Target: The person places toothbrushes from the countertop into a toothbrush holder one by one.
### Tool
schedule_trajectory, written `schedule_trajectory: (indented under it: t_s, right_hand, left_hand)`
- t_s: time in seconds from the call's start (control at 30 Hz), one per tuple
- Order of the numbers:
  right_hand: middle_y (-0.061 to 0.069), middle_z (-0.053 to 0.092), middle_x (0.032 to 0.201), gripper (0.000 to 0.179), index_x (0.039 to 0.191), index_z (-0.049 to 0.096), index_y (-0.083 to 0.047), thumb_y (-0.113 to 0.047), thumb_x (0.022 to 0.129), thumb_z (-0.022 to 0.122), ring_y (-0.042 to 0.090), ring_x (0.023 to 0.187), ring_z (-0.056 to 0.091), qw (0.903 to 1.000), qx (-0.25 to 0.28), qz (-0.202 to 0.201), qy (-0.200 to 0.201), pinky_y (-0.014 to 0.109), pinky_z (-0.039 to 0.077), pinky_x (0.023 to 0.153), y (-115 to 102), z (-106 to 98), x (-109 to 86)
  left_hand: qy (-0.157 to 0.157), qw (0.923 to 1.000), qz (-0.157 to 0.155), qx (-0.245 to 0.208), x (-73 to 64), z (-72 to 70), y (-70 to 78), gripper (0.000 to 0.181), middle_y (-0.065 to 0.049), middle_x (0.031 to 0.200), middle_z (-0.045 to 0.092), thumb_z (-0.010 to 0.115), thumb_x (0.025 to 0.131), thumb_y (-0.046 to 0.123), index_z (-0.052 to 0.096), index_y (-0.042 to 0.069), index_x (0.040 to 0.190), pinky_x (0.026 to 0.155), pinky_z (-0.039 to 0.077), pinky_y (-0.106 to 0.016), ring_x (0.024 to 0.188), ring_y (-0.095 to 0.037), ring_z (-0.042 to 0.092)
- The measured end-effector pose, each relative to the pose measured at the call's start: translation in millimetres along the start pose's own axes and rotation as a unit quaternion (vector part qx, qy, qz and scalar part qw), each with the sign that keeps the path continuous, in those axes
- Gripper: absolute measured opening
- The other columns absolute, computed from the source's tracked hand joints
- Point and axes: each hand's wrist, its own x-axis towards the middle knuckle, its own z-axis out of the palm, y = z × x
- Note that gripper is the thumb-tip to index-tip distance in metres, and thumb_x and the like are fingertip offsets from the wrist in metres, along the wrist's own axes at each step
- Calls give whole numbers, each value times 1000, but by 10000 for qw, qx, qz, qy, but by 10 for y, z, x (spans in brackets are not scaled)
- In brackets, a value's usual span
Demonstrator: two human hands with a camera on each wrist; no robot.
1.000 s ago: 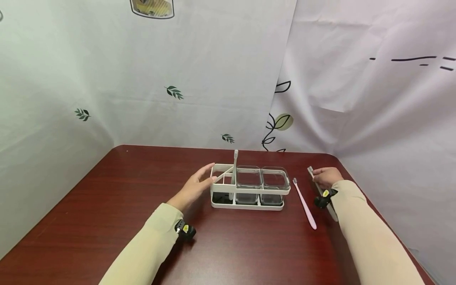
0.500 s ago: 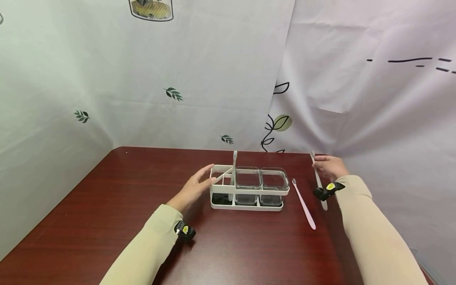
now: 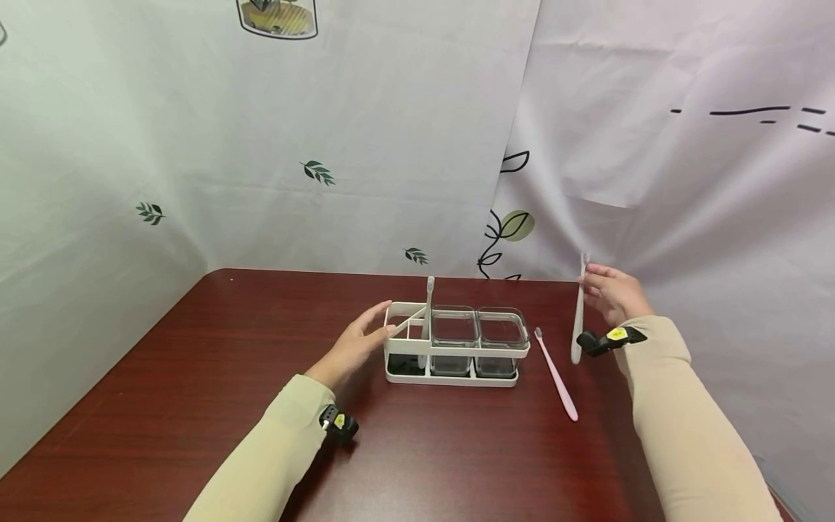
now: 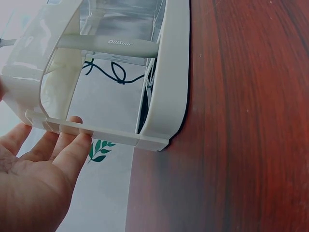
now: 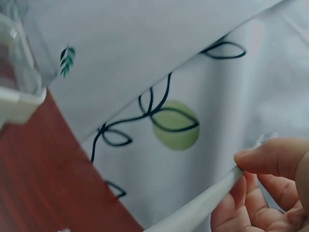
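At the right end of the table, my right hand point(image 3: 616, 293) pinches a white toothbrush point(image 3: 578, 326) near its head, between thumb and fingers. The brush stands nearly upright, bristles at the top; its pale handle point(image 5: 198, 210) slants down in the right wrist view. My left hand point(image 3: 355, 348) grips the left end of a white toothbrush holder point(image 3: 483, 350), thumb in front and fingers around the end. Its fingertips point(image 4: 83, 137) lie on the end bar in the left wrist view. A grey toothbrush point(image 4: 120, 47) stands in the holder's left part.
Two clear cups point(image 3: 454, 326) sit in the holder's middle and right compartments. A pink toothbrush point(image 3: 557, 377) lies on the dark red table point(image 3: 261, 341), between the holder and my right hand. A white printed curtain point(image 3: 365, 130) hangs behind the table.
My right hand has raised the white toothbrush from its slanted position by the table and turned it nearly upright. The left hand, the holder and the pink toothbrush stay put.
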Motion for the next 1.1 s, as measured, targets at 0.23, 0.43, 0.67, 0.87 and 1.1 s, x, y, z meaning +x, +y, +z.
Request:
schedule_trajectory:
  t_s: [0.23,0.43,0.67,0.87,1.1]
  right_hand:
    - [-3,64,74,23,81,66,-15,6,89,61,9,68,60,9969,719,-260,207,22,51,61,-155,108,-108]
    - [-2,62,78,19,89,63,-12,6,86,66,10,70,59,9931,1008,-555,211,22,52,62,-275,257,-209]
    - [2,61,80,22,94,60,-9,10,85,66,13,70,60,9850,1495,-857,69,24,51,61,-364,456,-319]
    - [4,60,79,22,94,60,-7,12,84,64,15,67,59,9797,1760,-958,58,25,51,60,-376,597,-389]
    - [3,62,79,23,93,60,-8,13,85,63,14,67,58,9786,1806,-989,46,25,51,60,-302,733,-430]
  left_hand:
    - [-6,10000,-60,-27,4,2,5,58,-12,156,27,58,97,22,34,16,150,110,29,-54,139,-33,31]
    - [5,10000,-87,0,14,-2,1,58,-12,156,28,58,97,22,34,17,150,109,30,-53,137,-32,35]
    - [11,10000,-62,-7,20,-9,11,59,-13,156,27,58,97,23,33,16,150,109,31,-53,139,-32,30]
    - [14,10000,-70,66,15,-11,17,59,-12,155,29,59,97,24,34,16,150,108,31,-54,139,-32,31]
    - [14,9999,-64,102,7,-3,1,60,-14,155,28,58,97,22,33,15,150,108,31,-54,138,-34,32]
